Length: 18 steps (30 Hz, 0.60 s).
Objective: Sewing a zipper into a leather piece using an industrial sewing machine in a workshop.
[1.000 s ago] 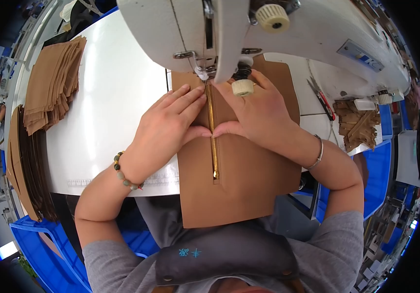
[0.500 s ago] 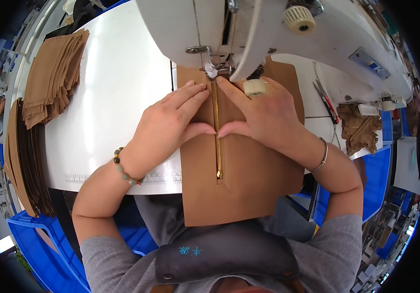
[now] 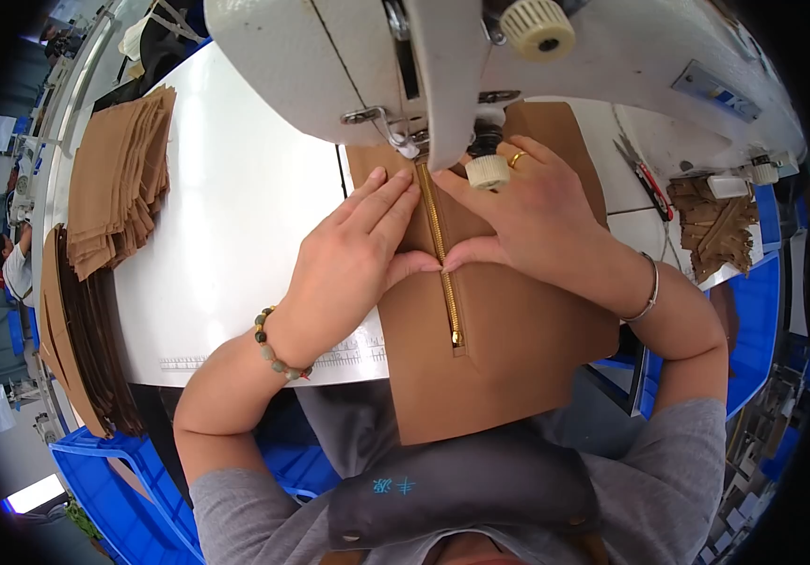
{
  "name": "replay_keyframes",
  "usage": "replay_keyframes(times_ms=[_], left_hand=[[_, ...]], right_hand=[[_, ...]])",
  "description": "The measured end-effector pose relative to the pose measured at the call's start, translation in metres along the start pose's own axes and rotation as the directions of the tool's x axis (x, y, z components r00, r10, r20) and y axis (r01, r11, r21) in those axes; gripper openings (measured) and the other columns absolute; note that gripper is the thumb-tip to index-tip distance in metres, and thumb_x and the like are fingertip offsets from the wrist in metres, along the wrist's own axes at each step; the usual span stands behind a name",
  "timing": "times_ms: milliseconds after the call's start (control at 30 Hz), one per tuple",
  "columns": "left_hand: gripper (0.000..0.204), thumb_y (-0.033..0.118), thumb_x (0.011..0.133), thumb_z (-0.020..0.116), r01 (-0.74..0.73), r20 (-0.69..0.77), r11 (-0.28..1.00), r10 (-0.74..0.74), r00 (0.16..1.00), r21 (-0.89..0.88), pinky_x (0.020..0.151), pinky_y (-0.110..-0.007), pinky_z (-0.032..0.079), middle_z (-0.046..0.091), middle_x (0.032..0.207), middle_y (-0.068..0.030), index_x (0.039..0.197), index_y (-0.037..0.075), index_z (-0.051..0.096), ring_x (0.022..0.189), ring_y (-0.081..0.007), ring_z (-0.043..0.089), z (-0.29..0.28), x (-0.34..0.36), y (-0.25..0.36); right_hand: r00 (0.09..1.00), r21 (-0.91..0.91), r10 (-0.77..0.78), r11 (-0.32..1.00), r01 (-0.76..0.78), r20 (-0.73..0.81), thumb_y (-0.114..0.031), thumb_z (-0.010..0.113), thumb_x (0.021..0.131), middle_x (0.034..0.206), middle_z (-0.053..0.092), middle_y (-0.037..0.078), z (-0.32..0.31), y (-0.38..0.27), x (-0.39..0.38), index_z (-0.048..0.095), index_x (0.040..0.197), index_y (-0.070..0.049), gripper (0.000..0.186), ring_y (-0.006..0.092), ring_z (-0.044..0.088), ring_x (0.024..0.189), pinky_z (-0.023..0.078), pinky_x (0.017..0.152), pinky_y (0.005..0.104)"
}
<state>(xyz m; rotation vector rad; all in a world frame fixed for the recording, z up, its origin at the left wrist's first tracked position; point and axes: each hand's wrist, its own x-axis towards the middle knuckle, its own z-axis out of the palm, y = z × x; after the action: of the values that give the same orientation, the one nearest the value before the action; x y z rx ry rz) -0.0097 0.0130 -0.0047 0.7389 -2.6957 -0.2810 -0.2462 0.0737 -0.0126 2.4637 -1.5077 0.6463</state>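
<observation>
A brown leather-like panel [image 3: 508,367] lies under the head of a white sewing machine [image 3: 320,66], its near end hanging over the table edge. Down its middle runs a brass-toothed zipper [image 3: 440,231], the slider at its near end. My left hand [image 3: 344,259] rests on the panel left of the zipper, fingers stretched toward the presser foot [image 3: 408,146]. On the zipper's right my right hand [image 3: 546,212] lies spread, partly behind a cream knob [image 3: 489,172]. Both thumbtips meet over the zipper. The needle point is hidden.
Brown pieces [image 3: 122,174] are stacked on the white table [image 3: 226,207] at left, with more folded panels [image 3: 85,339] beside its edge. Red-handled snips [image 3: 649,188] and brown scraps [image 3: 711,221] lie at right. Blue bins [image 3: 122,480] stand below the table.
The whole view has shifted and tilted a little, so the table, panel and hands appear further right. Both hands keep about the same place on the panel beside the zipper.
</observation>
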Motion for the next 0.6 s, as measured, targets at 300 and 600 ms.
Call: replay_keyframes(times_ms=[300,600], left_hand=[[0.072,0.044,0.078,0.08,-0.015,0.018,0.999,0.014,1.0,0.05,0.108,-0.041,0.053,0.066,0.141,-0.0134,0.133,-0.001,0.067,0.134,-0.0332,0.06,-0.0026,0.0015,0.0004],[0.071,0.045,0.078,0.08,-0.02,-0.008,0.997,0.021,1.0,0.076,0.107,-0.04,0.054,0.067,0.141,-0.0105,0.134,0.002,0.068,0.134,-0.0309,0.061,-0.0002,0.0037,-0.0051]], right_hand=[[0.997,-0.039,-0.014,0.999,0.017,0.081,-0.061,0.079,0.069,0.111,0.067,0.007,-0.003,0.0005,0.002,0.074,0.104,-0.01,0.062,0.0257,0.063,0.111,0.048,0.095,0.0396],[0.976,0.024,0.042,0.999,-0.048,0.213,-0.065,0.076,0.074,0.125,0.071,0.01,-0.007,0.0023,0.0013,0.068,0.137,-0.012,0.082,0.0356,0.066,0.113,0.047,0.11,0.0472]])
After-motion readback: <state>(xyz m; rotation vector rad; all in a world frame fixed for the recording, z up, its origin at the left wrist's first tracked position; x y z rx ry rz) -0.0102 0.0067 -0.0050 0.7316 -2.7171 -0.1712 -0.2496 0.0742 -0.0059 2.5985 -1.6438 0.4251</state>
